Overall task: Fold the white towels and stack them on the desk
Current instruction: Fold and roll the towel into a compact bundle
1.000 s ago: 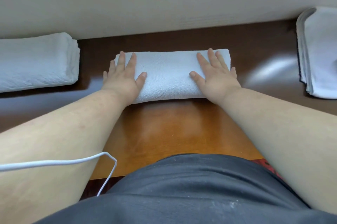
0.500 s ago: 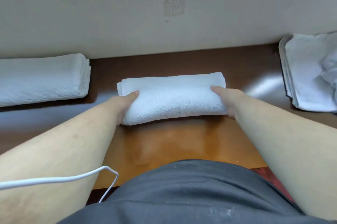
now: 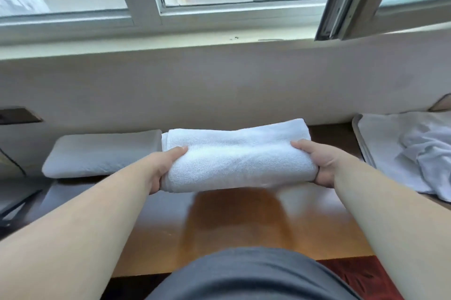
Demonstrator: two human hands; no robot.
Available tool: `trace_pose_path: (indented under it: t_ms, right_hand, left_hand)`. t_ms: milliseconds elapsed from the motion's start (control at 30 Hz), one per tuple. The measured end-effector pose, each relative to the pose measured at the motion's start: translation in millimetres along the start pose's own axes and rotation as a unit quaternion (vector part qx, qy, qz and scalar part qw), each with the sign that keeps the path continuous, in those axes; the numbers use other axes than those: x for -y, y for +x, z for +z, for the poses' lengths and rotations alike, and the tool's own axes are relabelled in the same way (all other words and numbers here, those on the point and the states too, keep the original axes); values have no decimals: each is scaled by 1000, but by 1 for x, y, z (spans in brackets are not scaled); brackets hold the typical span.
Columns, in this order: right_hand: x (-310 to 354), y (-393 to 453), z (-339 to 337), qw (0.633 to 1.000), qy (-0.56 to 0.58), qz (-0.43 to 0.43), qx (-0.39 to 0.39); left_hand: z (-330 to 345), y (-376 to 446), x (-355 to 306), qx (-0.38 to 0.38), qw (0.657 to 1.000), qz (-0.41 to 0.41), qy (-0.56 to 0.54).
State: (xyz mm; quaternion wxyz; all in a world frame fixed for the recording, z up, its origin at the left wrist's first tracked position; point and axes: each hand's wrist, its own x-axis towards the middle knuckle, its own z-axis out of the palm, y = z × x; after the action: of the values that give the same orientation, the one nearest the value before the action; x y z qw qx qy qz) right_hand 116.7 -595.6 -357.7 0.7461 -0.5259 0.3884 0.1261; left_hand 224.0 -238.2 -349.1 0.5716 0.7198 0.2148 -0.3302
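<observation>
Bare worktop (image 3: 231, 226) lies open in front of me, between my forearms. To my left a folded towel stack (image 3: 97, 153) sits against the wall (image 3: 219, 85), which closes off the far edge. To my right a heap of loose towels (image 3: 410, 153) fills that side

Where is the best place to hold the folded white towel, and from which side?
Hold the folded towel at its two short ends, coming from left and right, as the left hand and right hand do. It is long and soft.
</observation>
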Motion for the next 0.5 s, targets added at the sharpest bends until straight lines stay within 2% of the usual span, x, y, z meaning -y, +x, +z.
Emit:
trace_pose_path:
  t_ms: [267,400,500]
  right_hand:
    - [66,-67,30,995,-38,-71,57]
    - [88,-98,41,991,-60,-66,96]
    - [91,-114,49,990,-79,-74,95]
  left_hand:
    - [-27,-95,-39,-41,997,59,-24]
    - [-37,-141,-49,-77,990,96,-63]
    - [-50,-170,-53,-100,987,111,-59]
